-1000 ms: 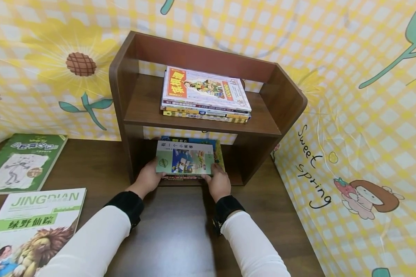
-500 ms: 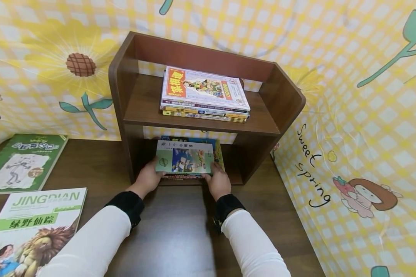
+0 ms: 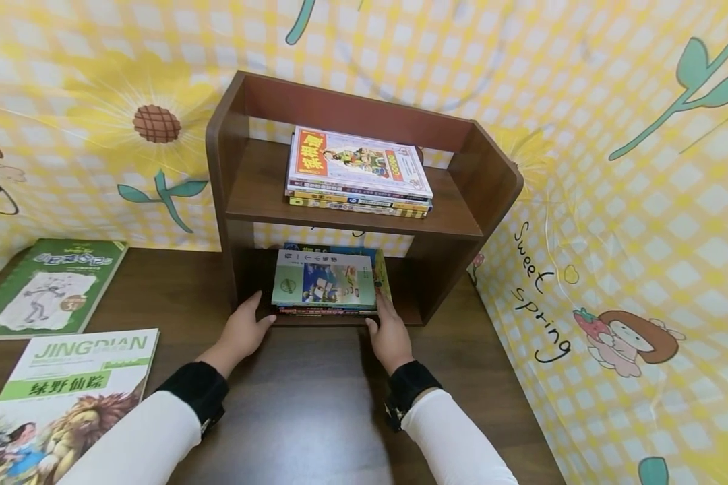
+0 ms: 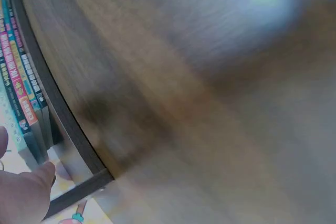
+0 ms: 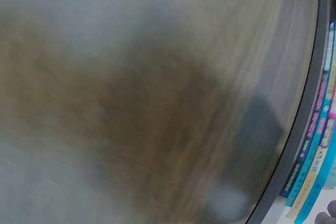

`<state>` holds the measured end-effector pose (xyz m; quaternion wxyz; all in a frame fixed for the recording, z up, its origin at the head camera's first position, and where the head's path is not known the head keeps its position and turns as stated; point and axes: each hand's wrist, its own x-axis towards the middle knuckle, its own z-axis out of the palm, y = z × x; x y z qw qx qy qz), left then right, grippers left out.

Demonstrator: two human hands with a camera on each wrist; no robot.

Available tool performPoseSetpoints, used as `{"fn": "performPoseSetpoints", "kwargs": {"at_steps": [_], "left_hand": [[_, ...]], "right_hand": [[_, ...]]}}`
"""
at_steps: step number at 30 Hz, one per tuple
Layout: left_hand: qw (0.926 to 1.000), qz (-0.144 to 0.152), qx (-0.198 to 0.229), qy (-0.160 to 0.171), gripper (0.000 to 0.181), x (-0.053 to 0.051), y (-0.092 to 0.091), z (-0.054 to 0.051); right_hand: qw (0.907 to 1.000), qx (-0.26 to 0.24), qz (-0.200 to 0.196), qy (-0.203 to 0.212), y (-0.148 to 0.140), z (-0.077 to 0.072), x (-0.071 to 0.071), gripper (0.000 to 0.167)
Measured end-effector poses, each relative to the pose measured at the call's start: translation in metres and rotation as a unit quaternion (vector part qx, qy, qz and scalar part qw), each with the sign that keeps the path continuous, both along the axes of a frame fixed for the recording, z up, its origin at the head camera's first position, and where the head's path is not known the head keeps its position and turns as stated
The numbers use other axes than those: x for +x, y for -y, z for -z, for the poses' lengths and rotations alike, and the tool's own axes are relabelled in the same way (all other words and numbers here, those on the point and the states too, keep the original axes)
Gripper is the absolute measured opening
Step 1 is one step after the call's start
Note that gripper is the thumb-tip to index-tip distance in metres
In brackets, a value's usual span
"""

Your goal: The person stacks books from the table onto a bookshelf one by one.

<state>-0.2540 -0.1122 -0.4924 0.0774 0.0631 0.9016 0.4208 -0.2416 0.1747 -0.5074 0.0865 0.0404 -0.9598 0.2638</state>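
A stack of books lies flat on the lower level of a brown wooden bookshelf (image 3: 354,217), topped by a green and grey picture-covered book (image 3: 288,269). Just left of the stack's front corner is my left hand (image 3: 239,337), apart from the books, with thumb and fingers spread. My right hand (image 3: 391,337) lies at the stack's right front corner, fingers extended along its side; whether they touch it I cannot tell. The left wrist view shows my left thumb (image 4: 26,190) near the book spines (image 4: 18,72). Spines (image 5: 315,145) also appear in the right wrist view, without the hand.
Another stack of books (image 3: 364,162) lies on the upper shelf. To the left, a green book (image 3: 48,289) and a white-and-green book (image 3: 73,364) lie on the dark wooden table (image 3: 315,404). Yellow checked cloth (image 3: 582,168) covers the walls behind and to the right.
My left hand has let go of the books and drawn back to the left. My right hand has loosened its grip, its fingers now straighter. The head view has shifted slightly.
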Motion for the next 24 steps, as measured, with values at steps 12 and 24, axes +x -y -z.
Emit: {"fn": "performPoseSetpoints", "kwargs": {"at_steps": [12,24], "left_hand": [[0.998,-0.03,-0.01,-0.055,0.067,0.09,0.071,-0.005],[0.9755,-0.183,-0.12,-0.028,0.094,0.144,0.201,0.007]], "right_hand": [[0.9971,-0.051,-0.043,0.036,0.019,-0.008,0.065,0.058],[0.9861,-0.093,-0.117,0.072,0.049,-0.021,0.111,0.059]]}}
